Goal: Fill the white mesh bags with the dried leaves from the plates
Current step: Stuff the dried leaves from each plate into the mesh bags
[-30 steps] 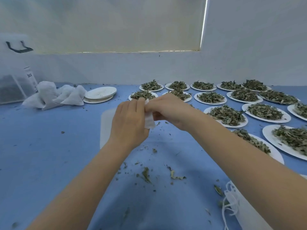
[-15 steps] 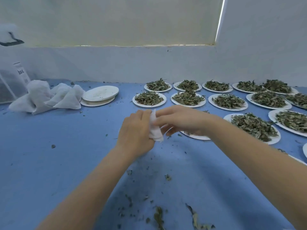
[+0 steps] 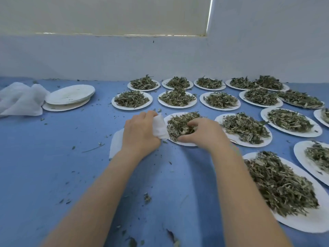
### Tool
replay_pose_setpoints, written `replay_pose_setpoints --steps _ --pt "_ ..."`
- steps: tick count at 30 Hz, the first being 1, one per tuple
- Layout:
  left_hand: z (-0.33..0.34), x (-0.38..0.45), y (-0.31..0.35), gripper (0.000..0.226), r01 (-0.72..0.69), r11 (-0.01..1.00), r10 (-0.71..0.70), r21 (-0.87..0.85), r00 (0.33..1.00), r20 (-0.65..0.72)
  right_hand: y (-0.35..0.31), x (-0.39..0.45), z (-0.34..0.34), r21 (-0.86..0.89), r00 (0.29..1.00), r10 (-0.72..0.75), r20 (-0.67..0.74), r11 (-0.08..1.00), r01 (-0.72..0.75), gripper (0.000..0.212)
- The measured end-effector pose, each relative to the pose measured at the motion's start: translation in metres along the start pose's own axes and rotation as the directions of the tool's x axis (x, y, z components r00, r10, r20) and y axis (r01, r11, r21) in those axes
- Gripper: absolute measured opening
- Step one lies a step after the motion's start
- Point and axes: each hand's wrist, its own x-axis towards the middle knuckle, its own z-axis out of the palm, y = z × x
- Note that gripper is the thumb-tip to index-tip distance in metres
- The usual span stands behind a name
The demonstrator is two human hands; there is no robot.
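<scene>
A pale wall (image 3: 249,50) and a drawn cream blind (image 3: 106,15) close off the far side, with a thin strip of daylight showing at the blind's right edge. Below them a blue counter (image 3: 53,166) runs across the whole view, littered with green crumbs and a few stray stems.

Across its right half stand many white paper plates, each heaped with dried leaves, grey-green, curled and brittle-looking; the nearest heaped plate (image 3: 302,223) lies at the lower right. At the far left a heap of filled white bags (image 3: 19,98) rests beside a stack of empty plates (image 3: 69,95), the two touching.

In the middle, one plate (image 3: 179,142) carries the dried leaves (image 3: 178,125) being worked on. The right hand (image 3: 203,132) lies on that pile with its fingers (image 3: 193,124) curled into the leaves, gathering a clump. Just to the left, the left hand (image 3: 140,132) grips a white mesh bag (image 3: 160,127), a small, soft, gauzy pouch, bunched in the fingers and held against the plate's left rim. Whether its mouth is open cannot be told. A flat white sheet (image 3: 116,143) lies on the counter under the left wrist, partly hidden.
</scene>
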Motion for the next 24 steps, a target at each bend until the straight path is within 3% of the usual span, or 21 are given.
replay_pose_setpoints --steps 6,11,15,20,24 --pt "0.001 -0.003 0.004 0.063 -0.041 0.999 0.04 -0.009 0.999 -0.009 0.004 0.002 0.023 0.031 0.986 0.068 -0.154 0.997 -0.064 0.051" --pt "0.0 0.001 0.005 0.063 -0.042 0.999 0.042 -0.031 0.999 0.0 0.012 0.005 0.025 0.024 0.984 0.078 -0.162 0.997 -0.076 0.045" --pt "0.0 0.006 0.007 0.062 -0.069 0.997 0.07 -0.029 0.997 0.046 0.013 0.008 0.025 0.069 0.972 0.041 -0.229 0.997 -0.026 0.024" --pt "0.002 0.015 0.006 0.062 -0.143 0.99 0.143 -0.005 0.987 0.071 0.017 0.008 0.023 0.182 0.948 0.049 -0.315 0.983 0.01 0.023" --pt "0.006 0.018 0.005 0.061 -0.17 0.985 0.17 -0.014 0.985 0.039 0.014 0.006 0.01 0.286 0.901 0.016 -0.434 0.95 0.121 0.021"
